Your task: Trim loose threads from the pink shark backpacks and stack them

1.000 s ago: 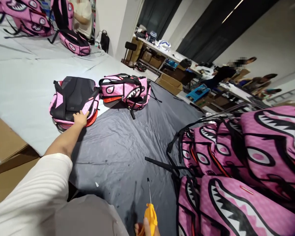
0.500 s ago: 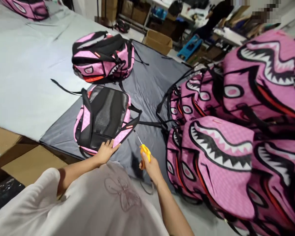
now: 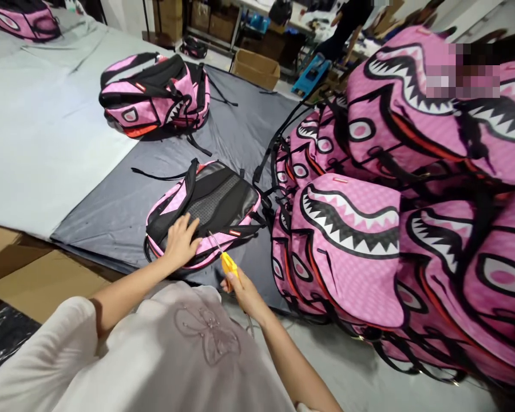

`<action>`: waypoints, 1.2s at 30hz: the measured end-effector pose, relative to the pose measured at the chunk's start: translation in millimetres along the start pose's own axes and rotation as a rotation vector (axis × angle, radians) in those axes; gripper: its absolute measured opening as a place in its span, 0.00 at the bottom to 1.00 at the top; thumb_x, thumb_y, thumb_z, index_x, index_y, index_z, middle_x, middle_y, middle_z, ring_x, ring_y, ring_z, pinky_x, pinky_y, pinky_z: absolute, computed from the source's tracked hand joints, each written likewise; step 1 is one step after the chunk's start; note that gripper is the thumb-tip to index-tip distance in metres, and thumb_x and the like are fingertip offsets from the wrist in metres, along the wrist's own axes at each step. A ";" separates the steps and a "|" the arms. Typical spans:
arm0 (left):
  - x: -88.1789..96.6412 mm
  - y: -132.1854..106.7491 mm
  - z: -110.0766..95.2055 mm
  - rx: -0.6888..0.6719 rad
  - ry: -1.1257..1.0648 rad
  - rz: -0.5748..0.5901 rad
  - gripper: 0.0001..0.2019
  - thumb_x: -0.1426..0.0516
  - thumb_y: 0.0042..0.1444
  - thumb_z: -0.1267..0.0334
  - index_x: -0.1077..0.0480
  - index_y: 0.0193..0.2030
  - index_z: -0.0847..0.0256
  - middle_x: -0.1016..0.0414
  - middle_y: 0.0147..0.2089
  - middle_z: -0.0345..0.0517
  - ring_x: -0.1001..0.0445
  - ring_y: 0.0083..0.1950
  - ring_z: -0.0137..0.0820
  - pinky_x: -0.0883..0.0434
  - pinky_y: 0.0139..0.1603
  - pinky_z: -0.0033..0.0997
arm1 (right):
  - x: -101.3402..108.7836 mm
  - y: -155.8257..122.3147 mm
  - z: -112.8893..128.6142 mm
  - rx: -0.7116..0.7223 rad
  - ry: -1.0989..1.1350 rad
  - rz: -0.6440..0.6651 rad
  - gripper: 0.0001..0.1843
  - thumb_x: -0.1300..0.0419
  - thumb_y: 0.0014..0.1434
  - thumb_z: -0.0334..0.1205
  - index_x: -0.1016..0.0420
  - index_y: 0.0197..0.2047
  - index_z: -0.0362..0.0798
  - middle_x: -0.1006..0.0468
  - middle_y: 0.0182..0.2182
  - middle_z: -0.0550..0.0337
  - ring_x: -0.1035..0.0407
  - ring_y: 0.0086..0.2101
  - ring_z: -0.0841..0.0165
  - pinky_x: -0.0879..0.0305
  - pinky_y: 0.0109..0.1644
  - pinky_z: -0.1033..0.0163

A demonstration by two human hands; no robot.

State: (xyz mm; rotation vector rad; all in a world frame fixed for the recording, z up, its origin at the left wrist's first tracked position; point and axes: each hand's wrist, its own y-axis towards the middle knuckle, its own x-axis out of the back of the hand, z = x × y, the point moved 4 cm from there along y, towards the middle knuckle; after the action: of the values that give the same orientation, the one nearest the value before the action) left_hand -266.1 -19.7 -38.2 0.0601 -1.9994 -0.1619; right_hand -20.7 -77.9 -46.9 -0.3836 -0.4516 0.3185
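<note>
Right hand (image 3: 245, 290) grasps a yellow thin-tipped tool (image 3: 229, 263) while left hand (image 3: 181, 242) lies spread on a pink-and-black backpack (image 3: 225, 194) at frame centre.

Backpack (image 3: 225, 191): pink and black, lying flat on the grey-covered tabletop (image 3: 249, 97), perforated black back panel facing up, red label on one strap, another strap end trailing loose. Yellow-handled tool (image 3: 229, 264): thin metal shaft, held slanted in the right hand (image 3: 245, 290), tip over the backpack's near side.

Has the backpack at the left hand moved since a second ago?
Yes: judged against the edge of the grey sheet, the backpack has come off the pale cover, toward the person.
</note>
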 end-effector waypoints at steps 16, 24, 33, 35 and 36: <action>-20.8 25.6 97.4 0.567 -1.343 0.415 0.31 0.54 0.66 0.39 0.26 0.51 0.68 0.20 0.51 0.62 0.19 0.37 0.32 0.22 0.39 0.29 | 81.8 76.8 113.0 -0.042 -0.426 -0.223 0.25 0.56 0.71 0.52 0.28 0.49 0.40 0.33 0.17 0.65 0.40 0.15 0.72 0.45 0.22 0.68; -41.1 39.3 117.6 0.948 -1.400 0.515 0.32 0.60 0.69 0.43 0.25 0.43 0.69 0.18 0.38 0.62 0.20 0.30 0.33 0.23 0.30 0.26 | 29.6 87.5 145.8 -0.026 -0.538 0.227 0.23 0.53 0.70 0.52 0.26 0.43 0.43 0.34 0.16 0.66 0.40 0.15 0.73 0.45 0.21 0.69; -31.5 32.2 73.4 0.419 -0.611 0.143 0.29 0.46 0.63 0.45 0.38 0.69 0.48 0.25 0.58 0.51 0.24 0.55 0.42 0.29 0.55 0.40 | 45.1 71.0 167.9 0.037 -0.517 0.051 0.22 0.51 0.69 0.53 0.27 0.46 0.43 0.33 0.15 0.67 0.39 0.14 0.72 0.45 0.21 0.69; -36.7 32.6 69.7 0.412 -0.734 0.257 0.26 0.51 0.66 0.46 0.32 0.65 0.55 0.21 0.52 0.53 0.21 0.48 0.40 0.26 0.49 0.36 | 48.4 66.1 163.7 0.006 -0.542 -0.012 0.21 0.49 0.69 0.53 0.27 0.46 0.43 0.33 0.14 0.67 0.40 0.13 0.73 0.46 0.20 0.69; -40.2 32.5 71.5 0.473 -0.872 0.348 0.28 0.55 0.68 0.45 0.30 0.62 0.60 0.19 0.47 0.55 0.20 0.43 0.38 0.25 0.43 0.33 | 45.0 63.5 157.6 -0.021 -0.534 0.081 0.21 0.48 0.68 0.53 0.27 0.45 0.43 0.33 0.13 0.67 0.40 0.13 0.73 0.46 0.20 0.69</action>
State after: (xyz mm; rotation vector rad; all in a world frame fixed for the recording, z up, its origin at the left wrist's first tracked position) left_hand -313.0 23.3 -99.3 -0.0726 -2.8332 0.6124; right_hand -70.9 40.1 73.3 -0.3353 -0.9642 0.4974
